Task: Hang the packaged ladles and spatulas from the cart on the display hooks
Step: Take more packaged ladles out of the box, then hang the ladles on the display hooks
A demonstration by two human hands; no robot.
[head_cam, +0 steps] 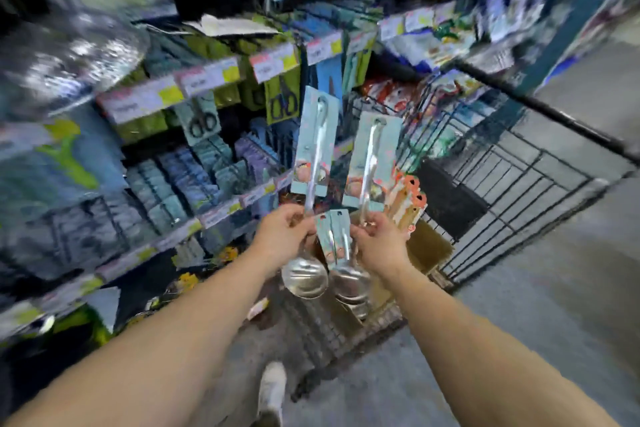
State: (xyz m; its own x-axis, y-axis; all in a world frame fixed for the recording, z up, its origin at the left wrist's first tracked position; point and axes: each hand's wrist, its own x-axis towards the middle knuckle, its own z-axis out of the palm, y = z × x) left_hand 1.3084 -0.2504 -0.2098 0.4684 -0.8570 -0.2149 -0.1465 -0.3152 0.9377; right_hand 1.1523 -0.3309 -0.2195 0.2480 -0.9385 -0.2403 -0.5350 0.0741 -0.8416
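I hold two steel ladles on pale blue cards, handles pointing up. My left hand (pixel 282 234) grips the left packaged ladle (pixel 314 146) low on its handle, its bowl (pixel 304 277) hanging below my fist. My right hand (pixel 375 241) grips the right packaged ladle (pixel 372 163) the same way. Between my hands, more carded ladles (pixel 334 243) with stacked bowls (pixel 349 284) stand in the black wire cart (pixel 512 163). Display hooks with price tags (pixel 275 64) and hanging scissors packs run across the shelving behind. The picture is blurred.
Shelves at left carry stacks of blue and green packaged goods (pixel 194 180). Orange-topped packs (pixel 410 204) and a cardboard box (pixel 429 246) sit in the cart. Grey concrete floor (pixel 554 305) opens to the right. My white shoe (pixel 273 388) is below.
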